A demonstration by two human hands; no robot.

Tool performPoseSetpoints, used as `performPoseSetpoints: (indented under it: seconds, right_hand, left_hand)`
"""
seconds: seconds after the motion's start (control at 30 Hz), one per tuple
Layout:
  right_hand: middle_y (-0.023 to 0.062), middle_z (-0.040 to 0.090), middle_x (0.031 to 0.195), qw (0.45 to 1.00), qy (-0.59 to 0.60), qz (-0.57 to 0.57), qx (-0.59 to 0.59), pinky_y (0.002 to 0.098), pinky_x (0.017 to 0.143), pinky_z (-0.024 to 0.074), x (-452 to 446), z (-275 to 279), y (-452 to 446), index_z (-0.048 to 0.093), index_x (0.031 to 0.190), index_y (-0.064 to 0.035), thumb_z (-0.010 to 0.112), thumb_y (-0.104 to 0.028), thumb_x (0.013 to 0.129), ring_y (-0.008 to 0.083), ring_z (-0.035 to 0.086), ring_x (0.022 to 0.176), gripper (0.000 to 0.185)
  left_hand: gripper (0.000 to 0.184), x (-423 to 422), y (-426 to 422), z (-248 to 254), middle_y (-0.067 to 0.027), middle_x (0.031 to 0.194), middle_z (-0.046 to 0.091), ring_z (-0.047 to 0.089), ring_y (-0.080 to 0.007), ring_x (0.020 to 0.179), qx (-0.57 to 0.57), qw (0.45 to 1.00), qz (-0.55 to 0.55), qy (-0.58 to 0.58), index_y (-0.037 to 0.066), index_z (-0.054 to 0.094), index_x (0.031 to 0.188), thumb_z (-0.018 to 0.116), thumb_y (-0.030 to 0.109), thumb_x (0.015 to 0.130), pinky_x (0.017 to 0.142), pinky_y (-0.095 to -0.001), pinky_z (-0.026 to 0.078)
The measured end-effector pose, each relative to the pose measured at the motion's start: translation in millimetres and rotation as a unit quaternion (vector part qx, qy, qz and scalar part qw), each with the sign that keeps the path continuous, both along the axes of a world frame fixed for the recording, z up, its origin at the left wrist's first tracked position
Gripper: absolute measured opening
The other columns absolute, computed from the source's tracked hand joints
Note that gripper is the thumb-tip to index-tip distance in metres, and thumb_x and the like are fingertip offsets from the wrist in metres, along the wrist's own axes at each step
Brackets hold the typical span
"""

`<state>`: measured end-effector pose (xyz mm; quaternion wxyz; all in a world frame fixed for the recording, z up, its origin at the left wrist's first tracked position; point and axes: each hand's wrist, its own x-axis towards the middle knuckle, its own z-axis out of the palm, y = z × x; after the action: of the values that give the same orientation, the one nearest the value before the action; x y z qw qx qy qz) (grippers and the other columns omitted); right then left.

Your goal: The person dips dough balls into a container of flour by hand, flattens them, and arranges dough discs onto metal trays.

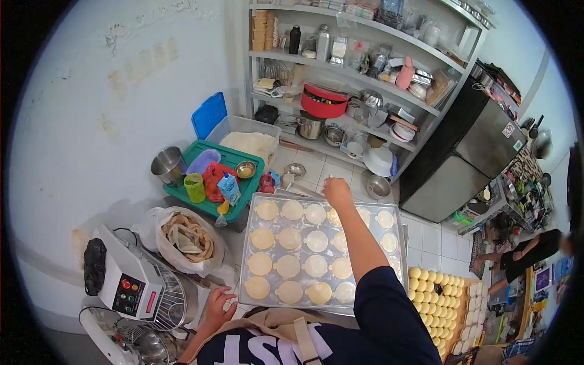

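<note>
A large metal baking tray (309,251) lies in front of me, set with rows of flat, round dough discs (316,241). My right hand (336,190) is over the tray's far edge, its fingers drawn together; what they hold, if anything, is too small to make out. My right forearm hides several discs on that side. Beside the near left corner of the tray is my left hand (218,310), fingers apart and nothing in them.
A mixer (131,286) and a white plastic bag (210,261) stand at left. Behind them, a green lid (249,188) bears a carton and cups. Round dough pieces (435,304) fill a board at right. Shelves (365,76) and a fridge (465,146) stand beyond; another person (529,249) is far right.
</note>
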<state>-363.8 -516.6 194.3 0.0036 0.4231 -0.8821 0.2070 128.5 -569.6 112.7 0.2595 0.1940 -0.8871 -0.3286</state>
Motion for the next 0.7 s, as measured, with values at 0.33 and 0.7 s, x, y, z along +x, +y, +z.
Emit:
performPoseSetpoints:
  seconds: [0.33,0.7]
  right_hand:
    - [0.0176,0.065,0.08,0.996,-0.015,0.06,0.068,0.0433,0.071,0.0506,54,-7,51,0.067,0.08,-0.005,0.059,-0.008,0.073,0.0354,0.063,0.078,0.01]
    - [0.0175,0.064,0.084,0.995,-0.099,-0.014,-0.03,0.0426,0.074,0.0497,167,27,126,0.066,0.082,-0.0045,0.058,-0.002,0.072,0.0348,0.062,0.083,0.012]
  left_hand:
    - [0.022,18,-26,-15,-0.013,0.11,0.057,0.055,-0.0299,0.098,-0.001,1.0,-0.024,0.0,0.008,0.064,0.093,0.07,0.009,0.072,0.082,-0.0383,0.045]
    - [0.021,-22,-56,-11,-0.0116,0.112,0.056,0.054,-0.0291,0.098,-0.003,0.984,-0.181,-0.002,0.008,0.064,0.092,0.07,0.009,0.072,0.082,-0.0379,0.045]
